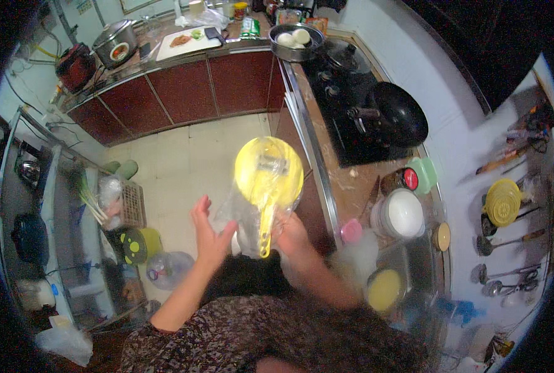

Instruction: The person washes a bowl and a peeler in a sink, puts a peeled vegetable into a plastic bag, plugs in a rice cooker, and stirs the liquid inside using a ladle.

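Note:
A yellow round utensil with a long handle (268, 172), wrapped in clear plastic, is held up in front of my body. The plastic blurs it, so its exact kind cannot be told. My right hand (292, 233) grips the plastic wrapping beside the handle. My left hand (214, 235) is to the left of the handle, its thumb and fingers spread apart, holding nothing. Loose plastic film (246, 224) hangs between the two hands.
At the right run a counter with a black gas stove (347, 135), a wok (400, 114), a white bowl (405, 213) and a sink (414, 261). A steamer pan (297, 53) holding white buns stands at the corner. A crate (132, 203) and a plastic bottle (170, 269) are left.

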A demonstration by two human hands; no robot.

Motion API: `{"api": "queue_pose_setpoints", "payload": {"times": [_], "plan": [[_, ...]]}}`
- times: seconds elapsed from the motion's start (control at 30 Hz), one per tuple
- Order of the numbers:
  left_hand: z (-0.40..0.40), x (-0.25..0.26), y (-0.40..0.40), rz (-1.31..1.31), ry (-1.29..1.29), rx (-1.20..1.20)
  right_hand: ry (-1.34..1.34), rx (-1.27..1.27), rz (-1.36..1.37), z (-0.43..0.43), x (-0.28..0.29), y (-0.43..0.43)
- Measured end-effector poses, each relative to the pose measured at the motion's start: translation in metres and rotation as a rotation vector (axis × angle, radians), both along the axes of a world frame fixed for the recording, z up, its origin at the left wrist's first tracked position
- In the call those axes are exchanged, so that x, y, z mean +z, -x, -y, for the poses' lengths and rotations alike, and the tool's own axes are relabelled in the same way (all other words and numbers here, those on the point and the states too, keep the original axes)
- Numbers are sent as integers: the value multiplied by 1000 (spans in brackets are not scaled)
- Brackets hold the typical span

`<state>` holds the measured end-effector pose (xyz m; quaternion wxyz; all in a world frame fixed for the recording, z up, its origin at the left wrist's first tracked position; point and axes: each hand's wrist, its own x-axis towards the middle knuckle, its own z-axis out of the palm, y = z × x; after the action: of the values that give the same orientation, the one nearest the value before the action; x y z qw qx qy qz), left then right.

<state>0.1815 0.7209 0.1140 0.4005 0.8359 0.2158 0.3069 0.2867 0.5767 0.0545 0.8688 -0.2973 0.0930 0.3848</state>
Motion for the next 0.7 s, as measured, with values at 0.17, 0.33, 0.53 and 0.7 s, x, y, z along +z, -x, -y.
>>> {"api": "queue_pose_setpoints", "payload": {"times": [0.17,0.33,0.53,0.7], "plan": [[-29,5,-27,-377,836,-421,363,69,572,-54,5,1],[-88,-35,-38,-282,786,-297,106,62,10,-131,11,-22],[-177,-23,-52,-187,587,-230,58,218,98,-228,25,-32],[-236,-44,-61,-201,501,-117,141,367,-67,-273,55,-33]]}}
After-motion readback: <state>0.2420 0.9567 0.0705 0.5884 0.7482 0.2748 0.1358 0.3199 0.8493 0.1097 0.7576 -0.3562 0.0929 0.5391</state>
